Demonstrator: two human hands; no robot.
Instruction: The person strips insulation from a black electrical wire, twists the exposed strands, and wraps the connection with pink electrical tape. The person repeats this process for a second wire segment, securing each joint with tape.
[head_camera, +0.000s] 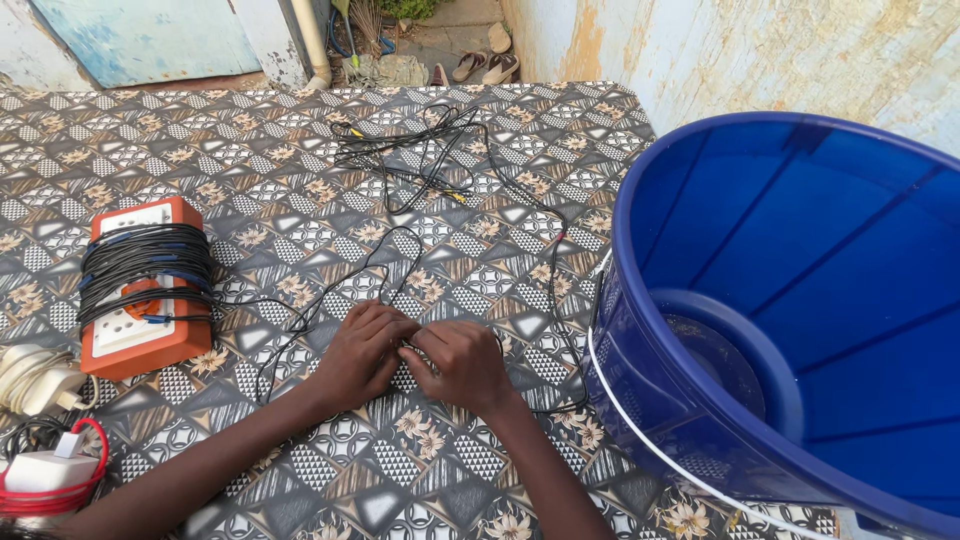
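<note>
Both hands, left hand (362, 352) and right hand (462, 364), pinch shut in a tight grip on a thin black wire (400, 262) that loops away beyond them. A big blue bucket (640, 330) crowds the right hand's side; patterned tabletop (250, 210) lies open ahead.

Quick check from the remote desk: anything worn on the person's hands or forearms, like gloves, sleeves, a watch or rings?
Nothing visible. The left hand and right hand are bare, with no gloves, rings or watch showing, and both forearms are uncovered to the frame's bottom edge.

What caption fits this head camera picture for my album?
Two hands, left hand and right hand, pinch a thin black wire on a patterned mat beside a blue bucket.
</note>
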